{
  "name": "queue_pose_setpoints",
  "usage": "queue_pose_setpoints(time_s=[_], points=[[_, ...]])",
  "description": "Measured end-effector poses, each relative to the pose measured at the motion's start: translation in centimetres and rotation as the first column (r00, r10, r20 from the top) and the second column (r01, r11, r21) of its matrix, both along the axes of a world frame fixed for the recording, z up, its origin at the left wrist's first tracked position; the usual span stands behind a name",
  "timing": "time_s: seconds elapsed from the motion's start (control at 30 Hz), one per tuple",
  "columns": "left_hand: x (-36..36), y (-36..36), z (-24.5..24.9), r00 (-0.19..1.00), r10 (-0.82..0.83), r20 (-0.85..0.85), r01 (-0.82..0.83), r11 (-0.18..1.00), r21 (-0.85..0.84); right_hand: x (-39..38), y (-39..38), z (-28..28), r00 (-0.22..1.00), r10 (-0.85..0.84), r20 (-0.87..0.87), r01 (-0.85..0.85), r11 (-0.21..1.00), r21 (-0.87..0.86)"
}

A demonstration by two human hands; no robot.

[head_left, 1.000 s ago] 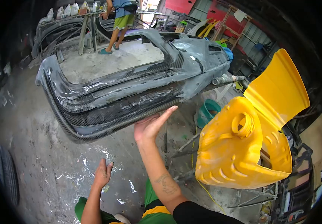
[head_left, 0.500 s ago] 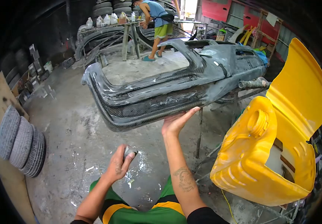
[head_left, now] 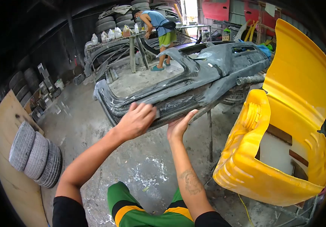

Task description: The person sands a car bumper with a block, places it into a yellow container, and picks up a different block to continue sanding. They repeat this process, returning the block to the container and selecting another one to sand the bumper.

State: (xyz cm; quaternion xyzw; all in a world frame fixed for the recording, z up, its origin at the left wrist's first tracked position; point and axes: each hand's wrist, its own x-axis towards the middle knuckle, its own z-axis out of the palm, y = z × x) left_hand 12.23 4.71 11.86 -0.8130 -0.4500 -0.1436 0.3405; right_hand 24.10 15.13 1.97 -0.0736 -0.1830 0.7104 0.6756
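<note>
A grey and black car bumper (head_left: 178, 99), with a carbon-like weave and pale scuffed patches, stretches across the middle on a stand. My left hand (head_left: 137, 120) is closed around a small grey piece of folded sandpaper (head_left: 156, 113), mostly hidden by the fingers, against the bumper's lower near face. From below, my right hand (head_left: 178, 126) holds the bumper's bottom edge, palm up and thumb out to the right; its other fingers are partly hidden behind the edge.
At right stands a cut-open yellow plastic container (head_left: 268, 166) with its flap raised. Stacked tyres (head_left: 36, 155) lean near a wooden board (head_left: 11, 125) at left. Farther back, a person (head_left: 159, 26) in a blue top bends over a bench (head_left: 132, 38) with several bottles.
My left hand has risen from low in front of me, carrying the sandpaper to the bumper's face. My right hand stays under the bottom edge. The view has shifted slightly.
</note>
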Motion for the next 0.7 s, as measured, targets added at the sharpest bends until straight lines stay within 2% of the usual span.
queue_pose_setpoints(time_s=[0.07,0.2,0.27,0.33,0.4,0.5,0.57,0.63,0.7], points=[[3.0,2.9,1.2,0.997,-0.073,-0.033,0.074,0.997,0.032,-0.1,0.0,-0.7,0.999,0.036,-0.017,-0.034,0.997,0.068],[3.1,3.1,1.0,0.997,-0.075,-0.016,0.074,0.996,-0.047,1.1,-0.4,-0.4,0.996,0.093,0.012,-0.094,0.992,0.081],[0.2,-0.3,0.0,0.998,0.054,0.027,-0.054,0.998,-0.014,1.4,-0.6,-0.1,0.993,0.117,-0.016,-0.116,0.992,0.055],[0.3,0.2,0.6,0.998,0.065,-0.014,-0.065,0.997,-0.028,1.3,-0.6,-0.2,0.992,0.125,-0.022,-0.123,0.989,0.080],[2.5,3.4,1.2,0.998,-0.064,-0.012,0.063,0.996,-0.068,1.7,-0.5,-0.6,0.988,0.155,-0.012,-0.153,0.982,0.115],[6.7,7.5,2.5,0.991,-0.114,-0.075,0.107,0.990,-0.092,2.0,-0.4,-1.4,0.976,0.217,0.012,-0.216,0.962,0.165],[7.5,8.4,2.9,0.986,-0.154,-0.069,0.149,0.986,-0.073,2.5,0.4,-2.2,0.960,0.281,0.004,-0.278,0.944,0.178],[7.6,8.2,3.0,0.972,-0.204,-0.114,0.209,0.978,0.029,2.7,0.6,-3.3,0.954,0.300,0.001,-0.294,0.937,0.187],[7.0,7.8,3.0,0.970,-0.218,-0.109,0.219,0.976,-0.005,2.8,0.4,-4.0,0.948,0.318,-0.008,-0.310,0.931,0.193]])
